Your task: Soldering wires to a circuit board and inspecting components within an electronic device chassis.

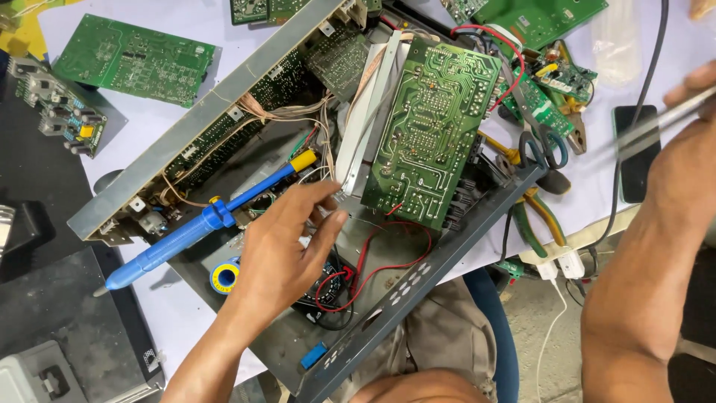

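Even, bright daylight falls on my counter, with soft, short shadows. The green circuit board at centre is sharp. My right grip at the right edge is blurred, and the far corners smear slightly.

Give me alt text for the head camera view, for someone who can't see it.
A person's left hand reaches into an opened electronics case, fingers beside a tilted green circuit board. The right hand holds a thin metal tool at the right edge. A blue solder sucker lies across the case.
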